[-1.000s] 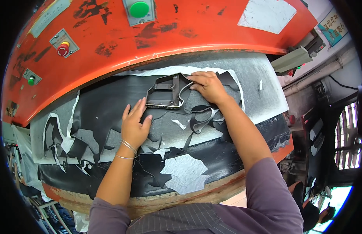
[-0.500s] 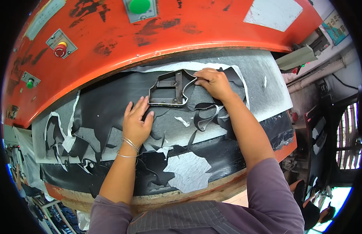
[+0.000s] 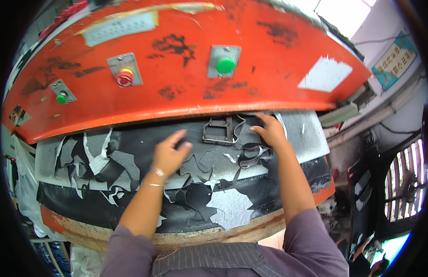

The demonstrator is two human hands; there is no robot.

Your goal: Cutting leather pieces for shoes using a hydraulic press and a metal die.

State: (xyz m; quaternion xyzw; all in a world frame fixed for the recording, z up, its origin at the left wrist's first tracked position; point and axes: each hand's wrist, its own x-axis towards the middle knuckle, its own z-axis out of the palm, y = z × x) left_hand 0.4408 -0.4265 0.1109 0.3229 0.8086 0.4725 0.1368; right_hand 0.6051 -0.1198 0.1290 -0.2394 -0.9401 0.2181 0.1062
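Note:
A metal cutting die (image 3: 230, 130), an open frame with crossbars and a wavy right side, lies on a black sheet of material (image 3: 158, 131). My left hand (image 3: 170, 156) hovers left of the die, fingers spread, holding nothing. To the die's right is my right hand (image 3: 271, 133), its thumb and fingers apart over the sheet's right part, with a small gap to the die. Curled black offcuts (image 3: 251, 157) lie just below that hand. More black and white scraps (image 3: 98, 164) are spread at the left of the pale cutting board (image 3: 317, 138).
An orange press beam (image 3: 186, 87) spans the far side, bearing a red stop button (image 3: 125, 77) and a green button (image 3: 225, 65). A ragged white piece (image 3: 230, 207) lies near the front edge. Another person (image 3: 361, 263) is at lower right.
Both hands have come off the cutting die: the left has lifted away from its corner, the right has let go of its right side. The view has tilted up, showing more of the press.

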